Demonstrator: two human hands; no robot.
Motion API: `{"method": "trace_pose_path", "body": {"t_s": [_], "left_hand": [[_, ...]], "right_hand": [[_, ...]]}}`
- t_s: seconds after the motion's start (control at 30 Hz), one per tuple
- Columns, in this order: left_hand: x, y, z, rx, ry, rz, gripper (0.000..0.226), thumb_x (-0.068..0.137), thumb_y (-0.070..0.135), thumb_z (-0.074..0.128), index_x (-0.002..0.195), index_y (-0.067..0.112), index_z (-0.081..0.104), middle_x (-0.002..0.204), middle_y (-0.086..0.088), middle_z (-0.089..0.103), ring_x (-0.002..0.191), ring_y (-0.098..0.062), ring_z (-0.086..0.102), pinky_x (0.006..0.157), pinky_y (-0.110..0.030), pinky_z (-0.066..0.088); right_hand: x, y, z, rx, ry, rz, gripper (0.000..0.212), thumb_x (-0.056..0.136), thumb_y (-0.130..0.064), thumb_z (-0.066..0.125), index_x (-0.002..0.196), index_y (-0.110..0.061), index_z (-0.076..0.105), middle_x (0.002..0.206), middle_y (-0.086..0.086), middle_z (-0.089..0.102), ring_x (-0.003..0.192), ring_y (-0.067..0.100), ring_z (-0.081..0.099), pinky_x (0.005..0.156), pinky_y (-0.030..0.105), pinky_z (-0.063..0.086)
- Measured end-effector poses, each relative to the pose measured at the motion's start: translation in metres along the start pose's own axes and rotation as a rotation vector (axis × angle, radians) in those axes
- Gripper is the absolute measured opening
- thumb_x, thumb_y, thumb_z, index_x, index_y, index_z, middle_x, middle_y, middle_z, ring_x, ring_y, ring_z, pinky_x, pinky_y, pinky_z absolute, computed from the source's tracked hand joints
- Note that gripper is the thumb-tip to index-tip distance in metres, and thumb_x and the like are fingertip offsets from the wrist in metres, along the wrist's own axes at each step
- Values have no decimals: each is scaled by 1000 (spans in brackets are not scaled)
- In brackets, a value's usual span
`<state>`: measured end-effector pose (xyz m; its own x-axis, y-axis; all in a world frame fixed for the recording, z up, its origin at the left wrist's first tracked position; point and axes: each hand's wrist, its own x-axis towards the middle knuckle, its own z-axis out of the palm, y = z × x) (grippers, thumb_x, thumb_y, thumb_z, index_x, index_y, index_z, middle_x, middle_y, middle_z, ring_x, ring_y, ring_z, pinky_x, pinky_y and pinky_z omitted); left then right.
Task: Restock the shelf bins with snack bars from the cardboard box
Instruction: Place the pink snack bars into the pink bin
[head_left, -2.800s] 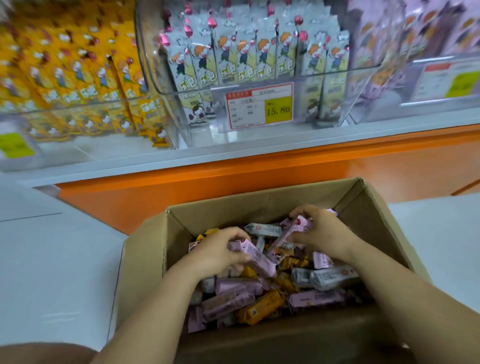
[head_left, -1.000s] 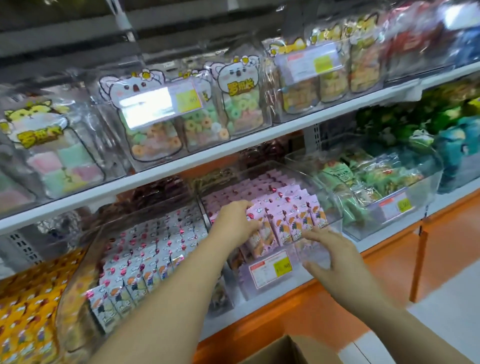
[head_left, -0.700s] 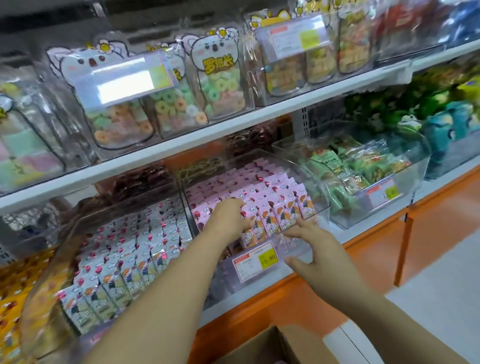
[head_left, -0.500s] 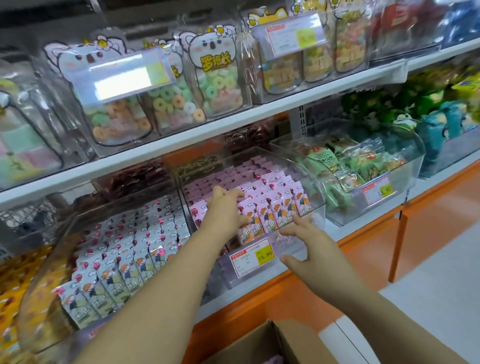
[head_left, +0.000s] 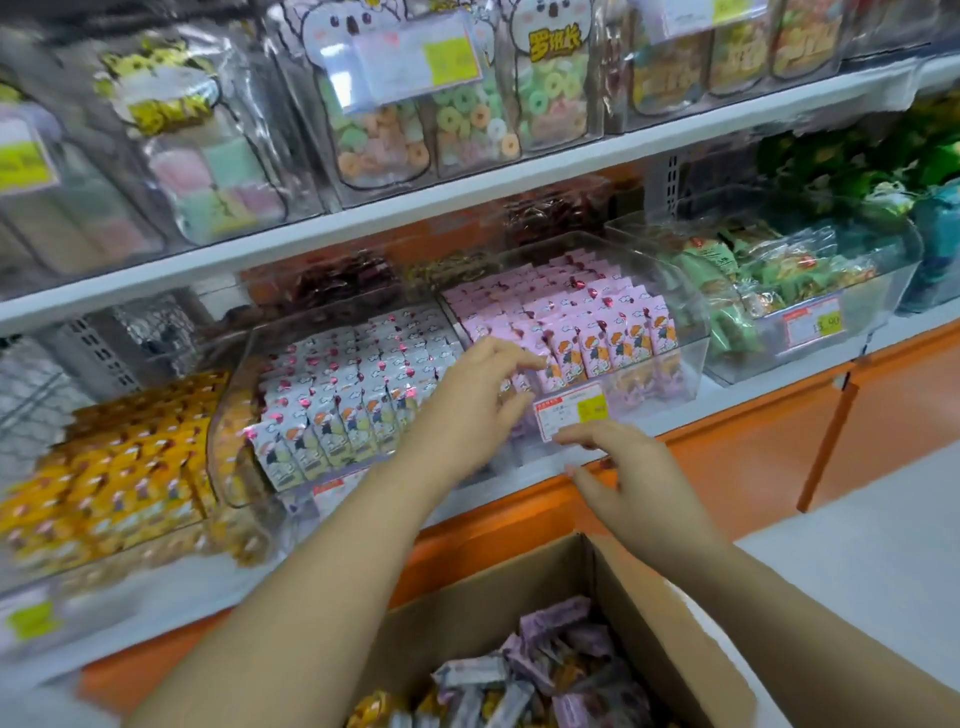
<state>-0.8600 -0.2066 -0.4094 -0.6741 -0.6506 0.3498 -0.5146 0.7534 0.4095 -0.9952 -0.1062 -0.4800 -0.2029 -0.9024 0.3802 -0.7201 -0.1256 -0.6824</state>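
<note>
- While the left hand (head_left: 475, 400) stretches forward on a nearly straight forearm, its fingers are spread and loosely bent, holding nothing; the fingertips lie at the front left corner of the clear bin (head_left: 693, 338) of pink snack bars (head_left: 597, 332); whether they touch it I cannot tell.
- The right hand (head_left: 641, 486) sits lower, palm down, fingers relaxed and empty, just before the price label (head_left: 571, 410) on that bin.
- Beneath both forearms stands the open cardboard box (head_left: 654, 618); mixed bars (head_left: 550, 660) lie loose inside.
- Left of the pink bin stand white bars (head_left: 337, 400).
</note>
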Motion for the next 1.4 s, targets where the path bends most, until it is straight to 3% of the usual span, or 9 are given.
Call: {"method": "trace_pose_path", "body": {"t_s": [0.27, 0.4, 0.47, 0.63, 0.77, 0.9, 1.13, 1.2, 1.4], "left_hand": [[-127, -66, 22, -182, 40, -232, 21, 90, 6, 59, 107, 16, 66, 101, 3, 57, 90, -8, 57, 83, -19, 46], [-180, -109, 44, -195, 25, -390, 24, 89, 7, 60, 107, 21, 66, 105, 4, 62, 92, -7, 59, 87, -26, 49], [-204, -127, 55, -184, -15, -467, 25, 91, 11, 58, 111, 26, 63, 109, 12, 58, 96, -1, 55, 92, -22, 46], [-239, -168, 83, -172, -33, -655, 32, 94, 17, 54, 124, 29, 55, 127, 15, 42, 113, -2, 45, 105, -25, 37], [-249, -183, 104, -194, 3, -687, 34, 94, 12, 54, 123, 28, 55, 135, 16, 33, 113, -1, 47, 101, -16, 35], [-255, -186, 118, -176, 49, -652, 33, 93, 9, 54, 118, 29, 57, 140, 21, 27, 105, 20, 42, 90, 3, 29], [-264, -181, 126, -118, 333, -684, 28, 87, -4, 54, 100, 18, 64, 130, 8, 33, 110, 11, 41, 88, -10, 41], [-267, -180, 126, -76, 378, -704, 24, 87, -3, 54, 96, 18, 63, 125, 9, 29, 111, -4, 44, 85, -19, 45], [-275, -183, 121, -173, 312, -726, 30, 88, -6, 53, 92, 22, 61, 107, 4, 51, 93, 7, 51, 74, -2, 39]], "right_hand": [[-33, 1, 59, -113, -285, 64, 32, 87, -13, 63, 117, -25, 62, 107, -13, 59, 95, 7, 54, 85, 24, 46], [-45, 24, 91, -304, -480, 142, 38, 86, -27, 61, 117, -46, 50, 112, -8, 63, 99, 15, 59, 84, 32, 50], [-49, 35, 110, -332, -598, 206, 42, 89, -20, 58, 128, -34, 50, 125, -5, 59, 112, 18, 56, 88, 24, 44], [-57, 70, 162, -342, -747, 298, 51, 89, -12, 57, 138, -15, 44, 136, 12, 49, 124, 28, 47, 97, 32, 41], [-60, 99, 191, -371, -790, 285, 50, 90, -16, 51, 139, -13, 42, 134, 15, 51, 121, 33, 47, 97, 36, 41], [-62, 125, 208, -469, -886, 277, 58, 91, -21, 54, 144, -15, 32, 140, 13, 41, 126, 33, 39, 99, 41, 41], [-62, 127, 223, -760, -891, 176, 61, 91, -15, 54, 144, -20, 24, 134, 11, 31, 127, 32, 33, 82, 38, 45], [-67, 125, 225, -799, -852, 155, 59, 89, -13, 57, 140, -19, 27, 131, 12, 30, 124, 32, 35, 71, 36, 43], [-69, 120, 221, -700, -773, 23, 42, 92, -17, 52, 132, -19, 39, 125, 4, 53, 103, 27, 55, 61, 31, 35]]}}
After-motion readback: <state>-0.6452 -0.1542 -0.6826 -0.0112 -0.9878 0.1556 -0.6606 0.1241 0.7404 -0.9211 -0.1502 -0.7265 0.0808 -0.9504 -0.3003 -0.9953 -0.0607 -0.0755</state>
